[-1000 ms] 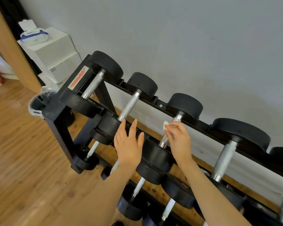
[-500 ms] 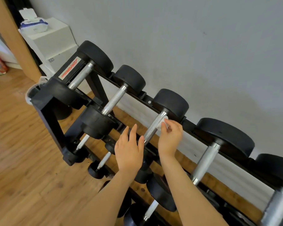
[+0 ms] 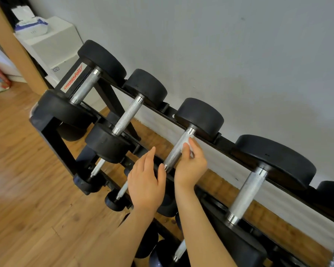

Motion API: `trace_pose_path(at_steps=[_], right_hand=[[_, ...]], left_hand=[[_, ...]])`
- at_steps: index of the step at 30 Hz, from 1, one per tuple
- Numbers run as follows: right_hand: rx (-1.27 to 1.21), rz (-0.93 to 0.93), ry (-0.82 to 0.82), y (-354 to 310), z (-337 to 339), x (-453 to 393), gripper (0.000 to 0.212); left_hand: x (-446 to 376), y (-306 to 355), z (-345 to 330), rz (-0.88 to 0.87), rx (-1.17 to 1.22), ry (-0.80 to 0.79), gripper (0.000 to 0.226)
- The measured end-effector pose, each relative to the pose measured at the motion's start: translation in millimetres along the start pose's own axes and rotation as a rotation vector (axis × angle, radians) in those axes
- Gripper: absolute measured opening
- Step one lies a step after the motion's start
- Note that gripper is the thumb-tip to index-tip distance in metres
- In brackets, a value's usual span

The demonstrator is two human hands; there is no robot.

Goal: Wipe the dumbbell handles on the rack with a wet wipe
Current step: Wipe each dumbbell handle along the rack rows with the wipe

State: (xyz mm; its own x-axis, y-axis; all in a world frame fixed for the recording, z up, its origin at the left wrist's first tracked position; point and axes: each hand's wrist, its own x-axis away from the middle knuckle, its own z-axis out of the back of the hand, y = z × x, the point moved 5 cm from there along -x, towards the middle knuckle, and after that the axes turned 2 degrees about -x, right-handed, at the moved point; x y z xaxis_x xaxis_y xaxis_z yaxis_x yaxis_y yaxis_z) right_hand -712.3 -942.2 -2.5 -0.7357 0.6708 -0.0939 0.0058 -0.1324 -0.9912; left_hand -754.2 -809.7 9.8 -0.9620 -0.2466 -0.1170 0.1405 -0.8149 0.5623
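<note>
The right hand (image 3: 191, 164) has slid up the third handle (image 3: 176, 151). A second ago it was low on the bar. Now its fingers (image 3: 194, 144) press the wipe (image 3: 187, 140) near the far end, close to the black weight (image 3: 200, 116). So this bar looks almost wiped, and the next bar to the right (image 3: 246, 195) is likely next.

Far left, a pack of wipes (image 3: 31, 26) with its lid up sits on a white box (image 3: 52, 43). The floor (image 3: 17, 180) is smooth brown wood. The rack (image 3: 52, 135) is black metal with a white and red label (image 3: 73, 79). On its top row, the first handle (image 3: 85, 87) and the second handle (image 3: 127, 116) are shiny silver bars with a rough, bumpy grip. Their weights are round, black and dull, like rubber.

The left hand (image 3: 145, 180) is near the low end of the third handle. Its fingers are straight and close together, and they hold nothing. The right hand's fingers are pinched on the wipe, which is small, white and soft. The wall (image 3: 239, 54) behind is plain grey.
</note>
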Motion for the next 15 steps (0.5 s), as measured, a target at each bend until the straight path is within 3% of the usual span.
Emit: trace_pose_path(at_steps=[6,15], right_hand=[[-0.031,-0.040,0.034,-3.5,-5.1,-12.6,0.027],[0.124,-0.007,-0.104,-4.9,2.6,1.4,0.028]], left_hand=[[0.6,-2.7,-2.4,0.012,-0.013,-0.003,0.057],[1.1,-0.5,-0.5,0.029,-0.006,-0.003,0.060]])
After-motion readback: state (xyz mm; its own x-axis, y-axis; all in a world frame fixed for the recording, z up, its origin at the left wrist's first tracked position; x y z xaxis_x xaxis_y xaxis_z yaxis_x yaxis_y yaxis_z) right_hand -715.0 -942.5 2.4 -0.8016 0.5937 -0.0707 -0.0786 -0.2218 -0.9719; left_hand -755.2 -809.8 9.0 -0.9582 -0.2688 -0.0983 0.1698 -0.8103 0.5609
